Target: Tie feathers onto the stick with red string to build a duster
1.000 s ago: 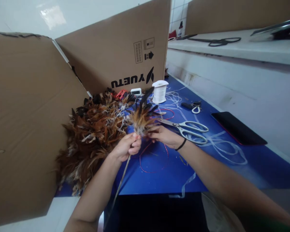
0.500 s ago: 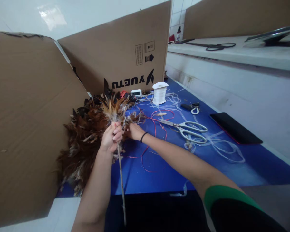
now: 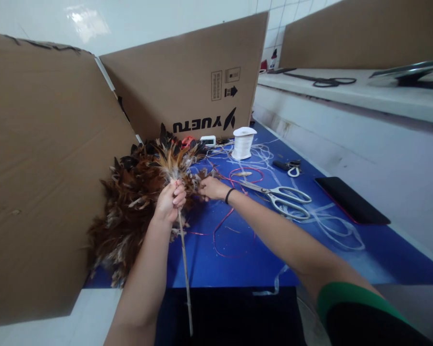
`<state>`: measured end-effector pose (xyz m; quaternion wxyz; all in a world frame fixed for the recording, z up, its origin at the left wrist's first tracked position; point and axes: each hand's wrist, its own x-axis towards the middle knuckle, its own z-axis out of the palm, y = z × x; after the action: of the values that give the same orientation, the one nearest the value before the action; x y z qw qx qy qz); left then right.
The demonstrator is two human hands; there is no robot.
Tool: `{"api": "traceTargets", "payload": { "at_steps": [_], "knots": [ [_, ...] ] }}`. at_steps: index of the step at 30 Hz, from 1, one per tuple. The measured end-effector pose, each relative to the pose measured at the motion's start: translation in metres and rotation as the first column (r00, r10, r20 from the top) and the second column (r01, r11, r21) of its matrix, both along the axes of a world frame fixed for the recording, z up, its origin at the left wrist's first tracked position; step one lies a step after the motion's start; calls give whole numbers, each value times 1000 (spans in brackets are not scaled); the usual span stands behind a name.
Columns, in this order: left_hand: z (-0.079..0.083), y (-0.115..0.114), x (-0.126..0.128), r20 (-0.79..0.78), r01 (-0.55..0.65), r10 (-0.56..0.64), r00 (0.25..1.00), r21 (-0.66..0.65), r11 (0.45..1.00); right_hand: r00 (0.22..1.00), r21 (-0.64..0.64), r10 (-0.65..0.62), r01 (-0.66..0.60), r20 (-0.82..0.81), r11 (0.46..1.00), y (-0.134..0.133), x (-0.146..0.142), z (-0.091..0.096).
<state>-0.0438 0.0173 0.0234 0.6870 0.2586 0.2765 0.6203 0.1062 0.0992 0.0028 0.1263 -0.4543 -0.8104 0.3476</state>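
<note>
My left hand (image 3: pixel 170 201) is closed around a thin stick (image 3: pixel 185 269) topped with a tuft of brown, black and white feathers (image 3: pixel 173 161); the stick hangs down toward me past the table edge. My right hand (image 3: pixel 212 188), a black band on its wrist, reaches into the big pile of brown feathers (image 3: pixel 130 202) just right of the tuft, fingers pinched among the feathers. What it grips is hidden by the feathers. A red cord (image 3: pixel 234 211) loops on the blue tabletop (image 3: pixel 310 250) under that arm.
Large scissors (image 3: pixel 281 196) lie right of my right hand, small snips (image 3: pixel 288 166) beyond them. A white thread spool (image 3: pixel 242 143) stands by the cardboard box (image 3: pixel 187 81). Clear tangled line (image 3: pixel 328 226) and a black phone (image 3: pixel 351 199) lie at right. A cardboard sheet (image 3: pixel 39 168) walls the left.
My left hand swung the feathered stick left and upright, over the feather pile. My right hand left the tuft and reached into the pile.
</note>
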Motion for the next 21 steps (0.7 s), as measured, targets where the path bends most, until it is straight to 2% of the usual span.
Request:
{"api": "traceTargets", "payload": {
  "at_steps": [3,5,9,15,21],
  "knots": [
    [-3,2,0,-25,-15,15,1000,-4,1000,983,-182,-93,63,-161,981,3,17,3],
    [-5,3,1,-45,-16,16,999,-5,1000,937,-327,-202,104,-283,939,5,30,6],
    [-7,4,3,-87,-32,30,996,-17,999,890,-480,-291,96,-352,872,5,62,13],
    [-8,4,7,-123,-23,19,992,-28,999,786,-556,-310,-52,-536,829,-1,102,12],
    [-12,5,10,-153,-5,1,988,-25,1000,796,-532,-296,-39,-528,846,-6,109,13]
  ]
}}
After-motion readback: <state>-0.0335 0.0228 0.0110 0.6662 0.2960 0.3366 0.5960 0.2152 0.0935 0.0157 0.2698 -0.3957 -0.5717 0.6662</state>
